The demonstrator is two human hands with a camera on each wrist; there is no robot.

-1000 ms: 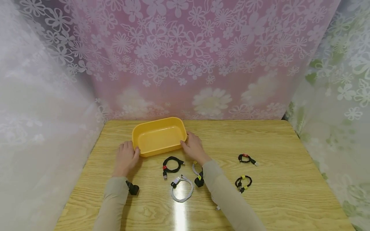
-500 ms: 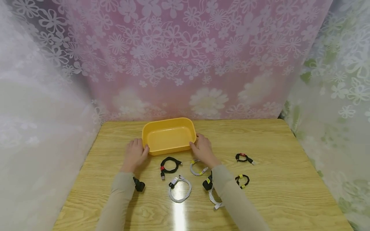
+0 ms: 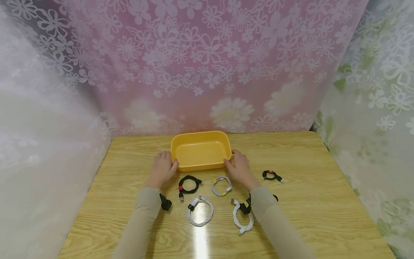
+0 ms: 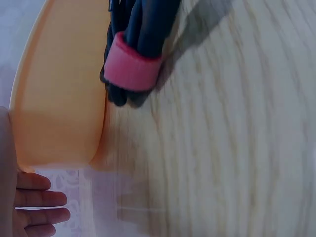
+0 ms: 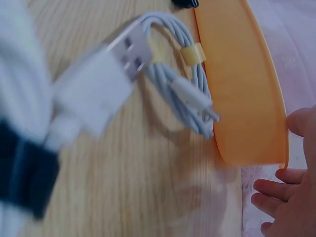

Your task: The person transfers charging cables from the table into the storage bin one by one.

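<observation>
An orange-yellow plastic bin (image 3: 202, 167) stands at the far side of the wooden table, its inside bare. My left hand (image 3: 161, 168) grips its left end, thumb at the near rim and fingers along the outside. At the right end my right hand (image 3: 240, 169) holds it the same way. In front of the bin lie a coiled black USB cable (image 3: 189, 192) with a red tie and a thin white cable (image 3: 221, 194) with yellow ties. The right wrist view shows the fingers (image 5: 269, 190) beside the bin's end wall (image 5: 247, 108).
Nearer to me lie a white coiled cable (image 3: 209, 215) with a black tie and a thicker white cable (image 3: 237, 222). A small black cable (image 3: 271, 176) with a red tie is at the right. Another black coil is mostly hidden by my right sleeve (image 3: 275, 212). Floral curtains (image 3: 194, 72) surround the table.
Both hands have moved the bin to the right along the table's far side, and it now stands straighter. The thin and thick white cables have come out from behind my right arm.
</observation>
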